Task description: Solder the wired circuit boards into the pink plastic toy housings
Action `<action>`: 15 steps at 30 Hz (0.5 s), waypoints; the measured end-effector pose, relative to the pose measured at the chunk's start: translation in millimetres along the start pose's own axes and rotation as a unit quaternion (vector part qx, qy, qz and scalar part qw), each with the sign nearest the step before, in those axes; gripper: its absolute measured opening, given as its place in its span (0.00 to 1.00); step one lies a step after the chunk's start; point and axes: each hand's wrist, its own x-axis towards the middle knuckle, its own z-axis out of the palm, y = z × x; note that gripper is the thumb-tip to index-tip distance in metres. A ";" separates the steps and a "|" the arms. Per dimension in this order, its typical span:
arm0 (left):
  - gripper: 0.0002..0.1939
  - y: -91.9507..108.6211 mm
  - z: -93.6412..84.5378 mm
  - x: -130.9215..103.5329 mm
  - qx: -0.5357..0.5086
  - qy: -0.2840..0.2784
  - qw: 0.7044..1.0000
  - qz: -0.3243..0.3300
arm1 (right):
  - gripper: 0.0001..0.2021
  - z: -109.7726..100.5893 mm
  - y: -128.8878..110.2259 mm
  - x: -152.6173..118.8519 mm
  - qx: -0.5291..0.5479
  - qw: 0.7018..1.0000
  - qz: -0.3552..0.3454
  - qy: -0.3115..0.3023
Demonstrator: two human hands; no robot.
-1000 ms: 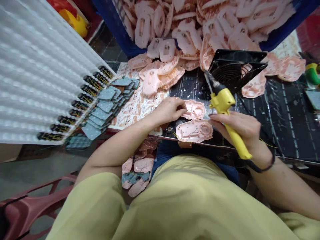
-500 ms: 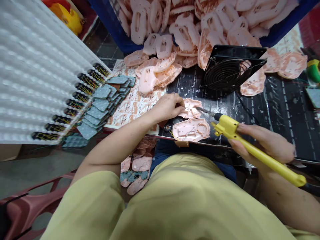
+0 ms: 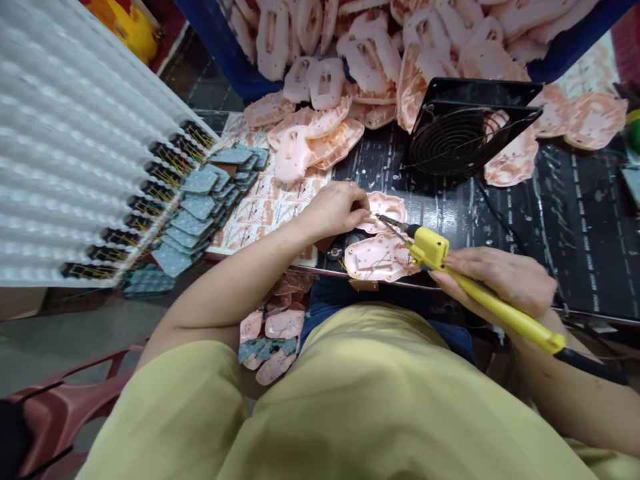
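My right hand [image 3: 500,277] is wrapped round the yellow handle of a soldering iron [image 3: 433,248], whose tip points left over a pink plastic shell [image 3: 393,208]. My left hand [image 3: 340,210] lies at the left end of that shell, thumb and fingers pinched close to the iron's tip; what they pinch is too small to make out. Nearer the body lies a second pink shell [image 3: 375,257] with thin wires in it. A small round metal part [image 3: 334,254] sits left of this second shell.
A black fan [image 3: 465,130] stands behind the shells. Further back is a blue crate [image 3: 240,73] full of pink shells, some piled before it. Blue-grey pieces [image 3: 197,203] are stacked at left beside a white ridged panel [image 3: 95,147] with black wired parts.
My right hand has moved left with the iron, bringing its tip close to my left fingertips. My left hand has barely moved. The view has shifted slightly.
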 end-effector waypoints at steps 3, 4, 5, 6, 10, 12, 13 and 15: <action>0.07 0.4 -1.0 0.6 0.003 -0.006 1.000 -0.001 | 0.16 -7.7 0.0 -5.2 0.009 0.999 0.042 0.019; 0.07 0.6 -1.4 0.9 0.004 -0.008 1.000 -0.001 | 0.16 -9.3 0.2 -6.7 0.007 0.998 0.057 0.020; 0.07 0.8 -1.8 1.2 0.005 -0.011 1.000 -0.001 | 0.17 -10.0 0.5 -7.7 0.003 0.998 0.067 0.016; 0.07 1.0 -2.1 1.6 0.006 -0.014 1.000 -0.002 | 0.16 -9.7 0.8 -7.9 -0.001 0.998 0.064 0.011; 0.07 2.5 -3.2 3.3 0.010 -0.026 1.000 -0.012 | 0.15 -3.0 1.9 -3.6 -0.002 1.000 0.007 0.021; 0.07 4.2 -3.8 3.4 0.014 -0.032 0.999 -0.016 | 0.16 -1.0 2.8 -3.0 0.009 0.999 0.006 0.032; 0.08 5.4 -4.2 2.9 0.018 -0.035 0.999 -0.017 | 0.16 -1.1 3.5 -4.3 0.009 0.999 0.022 0.038; 0.09 7.8 -5.1 1.3 0.030 -0.038 0.999 -0.021 | 0.19 -3.0 5.8 -10.3 0.005 0.995 0.083 0.054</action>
